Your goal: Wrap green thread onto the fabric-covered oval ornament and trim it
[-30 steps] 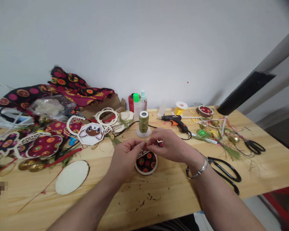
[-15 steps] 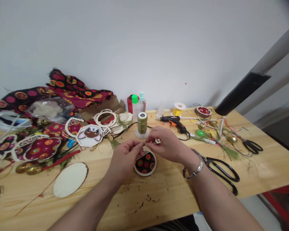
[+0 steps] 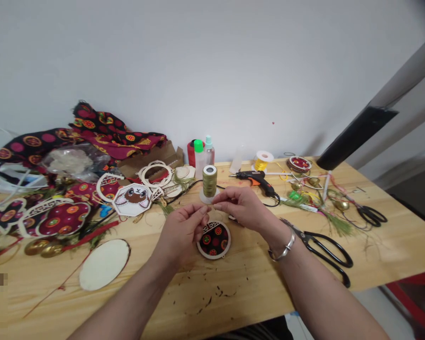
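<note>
Fingertips pinched, my left hand (image 3: 184, 230) meets my right hand (image 3: 243, 208) above the middle of the table. What they pinch is too small to make out. Just below the fingers lies a round ornament (image 3: 216, 241) with a pale frame, a lattice strip at its top and dark flowered fabric inside; my left fingers cover part of its upper left edge. Behind the hands stands an olive thread spool (image 3: 209, 182) on a white base. Large black-handled scissors (image 3: 327, 250) lie by my right wrist, partly hidden by it.
A glue gun (image 3: 255, 179), a yellow cord spool (image 3: 260, 161) and smaller scissors (image 3: 371, 216) lie to the right. Leftward are a pale oval disc (image 3: 104, 264), a sheep-face piece (image 3: 131, 199) and patterned fabric (image 3: 106, 127). Dark scraps (image 3: 208, 300) dot the table's front.
My fingertips have shifted slightly up and left, and their pinch has altered a little. More of the ornament's lattice shows. The things on the table stay in place.
</note>
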Demonstrator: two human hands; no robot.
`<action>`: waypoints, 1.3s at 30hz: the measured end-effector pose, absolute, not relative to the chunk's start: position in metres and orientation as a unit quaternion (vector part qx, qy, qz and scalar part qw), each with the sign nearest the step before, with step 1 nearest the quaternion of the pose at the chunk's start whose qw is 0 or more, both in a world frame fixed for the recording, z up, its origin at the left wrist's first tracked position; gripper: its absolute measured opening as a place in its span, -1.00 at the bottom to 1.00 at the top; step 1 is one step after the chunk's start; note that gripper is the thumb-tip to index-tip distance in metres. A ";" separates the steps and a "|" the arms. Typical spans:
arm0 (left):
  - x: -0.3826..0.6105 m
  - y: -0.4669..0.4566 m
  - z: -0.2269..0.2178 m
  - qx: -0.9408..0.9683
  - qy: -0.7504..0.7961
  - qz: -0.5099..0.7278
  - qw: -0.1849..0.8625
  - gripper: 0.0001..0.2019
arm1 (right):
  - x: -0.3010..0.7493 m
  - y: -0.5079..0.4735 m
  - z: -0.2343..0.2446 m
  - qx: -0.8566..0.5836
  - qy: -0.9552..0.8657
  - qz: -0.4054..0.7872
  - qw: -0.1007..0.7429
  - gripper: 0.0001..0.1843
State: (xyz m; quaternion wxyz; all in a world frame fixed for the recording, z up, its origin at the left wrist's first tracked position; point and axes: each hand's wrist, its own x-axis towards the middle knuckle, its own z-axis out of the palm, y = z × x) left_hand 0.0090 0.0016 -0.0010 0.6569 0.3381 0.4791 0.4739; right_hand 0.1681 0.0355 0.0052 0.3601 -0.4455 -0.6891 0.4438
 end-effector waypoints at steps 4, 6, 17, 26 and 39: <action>0.008 0.002 -0.002 0.336 0.478 0.479 0.655 -0.79 | 0.168 0.035 0.008 -0.480 -0.668 0.457 0.339 -0.78; 0.008 0.002 -0.001 0.337 0.478 0.479 0.655 -0.79 | 0.167 0.034 0.009 -0.479 -0.660 0.468 0.342 -0.82; 0.008 0.001 -0.001 0.368 0.484 0.472 0.638 -0.78 | 0.162 0.030 0.006 -0.454 -0.705 0.406 0.364 -0.90; 0.008 0.000 -0.001 0.387 0.488 0.463 0.630 -0.81 | 0.165 0.028 0.013 -0.427 -0.776 0.283 0.367 -0.92; 0.007 0.002 -0.002 0.411 0.482 0.452 0.628 -0.80 | 0.168 0.030 0.014 -0.376 -0.823 0.209 0.370 -0.90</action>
